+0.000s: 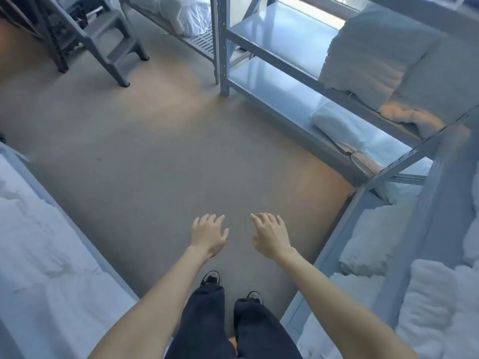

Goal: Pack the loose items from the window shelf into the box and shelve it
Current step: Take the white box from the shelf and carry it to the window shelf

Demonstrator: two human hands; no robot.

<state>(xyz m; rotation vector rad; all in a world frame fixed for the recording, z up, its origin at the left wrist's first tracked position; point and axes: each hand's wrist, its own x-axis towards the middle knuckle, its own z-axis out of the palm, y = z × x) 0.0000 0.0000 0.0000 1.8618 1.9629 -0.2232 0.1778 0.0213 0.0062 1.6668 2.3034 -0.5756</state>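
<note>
From the head camera, the person stands on a bare floor (145,151) with both arms stretched forward and down, palms facing the floor. The left hand (208,235) has its fingers spread loosely, so its grip is fully open with nothing in it; the right hand (270,235), just beside it and apart from it, is the same, fingers splayed and holding nothing. Below the hands, dark trousers (220,322) and two dark shoes (210,278) show against the floor. The landmark is the grey metal shelving unit (274,81) ahead and to the right of the hands, standing against a bright window. On its lowest shelf lies a folded pale cloth (337,123), with what looks like an open book (360,156) just beside it nearer the person. One shelf up sits a stack of folded towels (363,55). Left of the unit, farther back, stands a grey step stool (114,47). A second rack (344,229) close on the person's right holds white bedding (440,307), and more pale fabric (39,242) lies at the left edge. No box can be made out anywhere.
</note>
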